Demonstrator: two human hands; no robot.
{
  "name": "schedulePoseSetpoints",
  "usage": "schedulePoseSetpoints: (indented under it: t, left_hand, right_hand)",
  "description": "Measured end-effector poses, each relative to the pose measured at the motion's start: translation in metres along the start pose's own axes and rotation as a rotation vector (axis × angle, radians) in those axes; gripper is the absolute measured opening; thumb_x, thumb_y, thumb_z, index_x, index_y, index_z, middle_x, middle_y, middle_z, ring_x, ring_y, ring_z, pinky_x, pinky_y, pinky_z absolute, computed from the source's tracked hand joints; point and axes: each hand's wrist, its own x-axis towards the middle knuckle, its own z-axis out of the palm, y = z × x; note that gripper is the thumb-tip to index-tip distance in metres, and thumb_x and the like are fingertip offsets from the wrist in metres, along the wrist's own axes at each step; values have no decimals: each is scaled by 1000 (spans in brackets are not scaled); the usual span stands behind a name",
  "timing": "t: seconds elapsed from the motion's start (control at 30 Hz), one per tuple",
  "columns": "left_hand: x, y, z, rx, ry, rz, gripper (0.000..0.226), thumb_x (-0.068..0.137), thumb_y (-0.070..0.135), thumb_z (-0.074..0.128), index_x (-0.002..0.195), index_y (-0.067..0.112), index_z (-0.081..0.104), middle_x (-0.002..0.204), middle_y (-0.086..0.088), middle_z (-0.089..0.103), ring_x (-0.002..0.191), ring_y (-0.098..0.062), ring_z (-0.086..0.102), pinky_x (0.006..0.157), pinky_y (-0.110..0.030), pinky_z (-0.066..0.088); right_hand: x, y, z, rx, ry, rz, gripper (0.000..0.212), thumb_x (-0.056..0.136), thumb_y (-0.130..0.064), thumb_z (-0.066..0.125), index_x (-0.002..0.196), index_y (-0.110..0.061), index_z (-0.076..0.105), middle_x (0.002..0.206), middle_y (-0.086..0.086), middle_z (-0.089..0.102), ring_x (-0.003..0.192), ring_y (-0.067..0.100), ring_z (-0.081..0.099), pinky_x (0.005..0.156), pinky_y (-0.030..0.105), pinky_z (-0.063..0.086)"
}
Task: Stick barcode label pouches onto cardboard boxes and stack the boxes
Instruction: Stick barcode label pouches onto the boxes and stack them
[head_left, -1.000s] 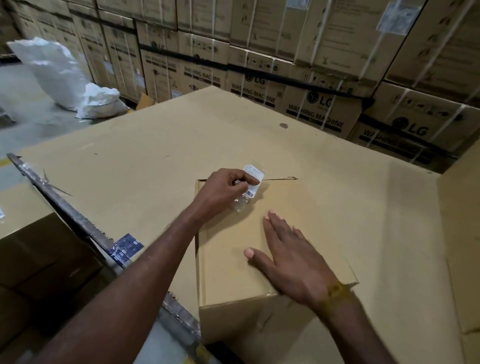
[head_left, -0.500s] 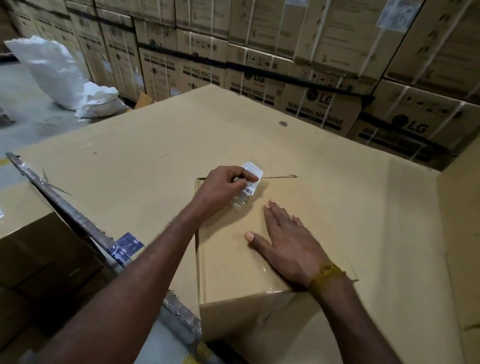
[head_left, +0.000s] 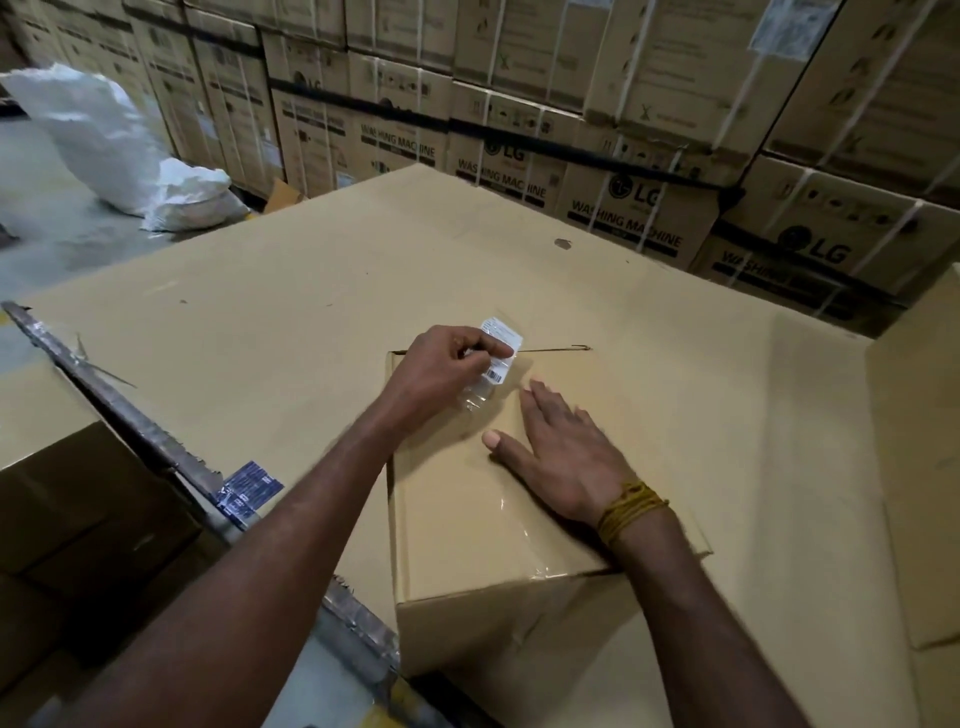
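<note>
A small cardboard box (head_left: 457, 509) sits on a large flat cardboard surface (head_left: 311, 291), its top sealed with clear tape. My left hand (head_left: 441, 369) pinches a clear barcode label pouch (head_left: 493, 358) over the box's far left corner; the pouch has a white printed label and hangs partly off my fingers. My right hand (head_left: 561, 452) lies flat on the box top with fingers straight, pressing it down. A yellow thread band circles that wrist.
Stacked washing-machine cartons (head_left: 623, 197) form a wall at the back and right. White sacks (head_left: 119, 150) lie on the floor at far left. A torn taped carton edge (head_left: 156, 441) runs diagonally on the left, with a brown box (head_left: 78, 519) below it.
My right hand has slid a little farther up the box top toward the pouch. My left hand keeps pinching the pouch in nearly the same spot.
</note>
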Motion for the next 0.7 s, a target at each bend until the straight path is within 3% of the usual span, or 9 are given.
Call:
schedulePoseSetpoints:
  t: [0.23,0.4,0.57,0.7]
  left_hand:
    - [-1,5,0,43,-9,22,32,90,3,52,101,16,79,59,26,61,56,3,51,58,-15,39]
    - [-1,3,-2,73,-8,34,31,91,4,52,102,17,79,63,26,64,59,6,54,57,-11,39]
    - [-1,1,-2,10,0,32,32,91,4,53,100,20,79,87,6,75,70,-2,63,63,-17,47]
    - [-3,3,1,4,-17,22,32,91,3,52,101,16,79,69,18,67,62,1,59,61,-14,44]
  right_hand:
    - [-83,-4,7,-11,-63,-41,88,83,-75,4,154,-29,-18,156,-18,-32,144,-3,-22,120,25,-10]
    - [-20,-2,0,-4,-24,-5,84,94,-71,16,158,-21,-7,164,-7,-18,151,7,-10,123,32,-5]
    - [-14,-1,2,0,-5,11,85,94,-71,16,158,-20,-6,165,-5,-16,151,8,-11,124,34,-3]
    - [-81,-1,13,30,-34,-37,94,77,-82,-4,154,-31,-19,156,-20,-32,145,-2,-24,121,27,-8]
